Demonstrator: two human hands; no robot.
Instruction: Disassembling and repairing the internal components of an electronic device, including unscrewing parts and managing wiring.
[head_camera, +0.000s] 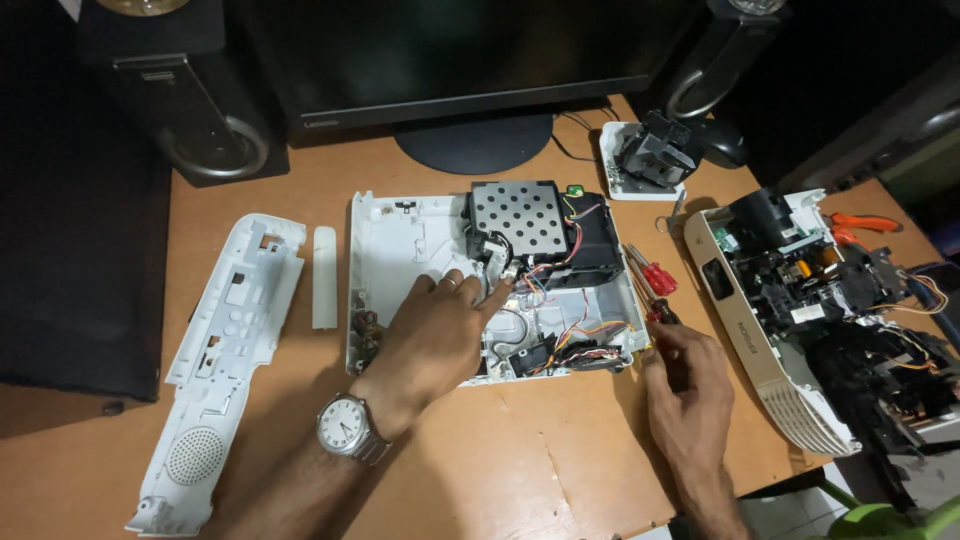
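Observation:
An opened white device base (392, 250) lies on the wooden desk (520, 450), with a perforated metal shield (520, 215), a black block and coloured wires (585, 335) inside. My left hand (435, 335), a wristwatch (348, 427) on its wrist, rests inside the base with fingertips on a small metal part near the shield. My right hand (685, 385) sits at the base's right edge, closed around the dark handle of a screwdriver (660, 312). Red-handled screwdrivers (655, 277) lie just beyond it.
A long white cover panel (225, 360) and a narrow white strip (324, 277) lie to the left. A second, dismantled device (790, 300) sits at the right, orange-handled pliers (862, 224) behind it. A monitor stand (475, 140), speakers and a small tray with a black part (650, 155) stand at the back.

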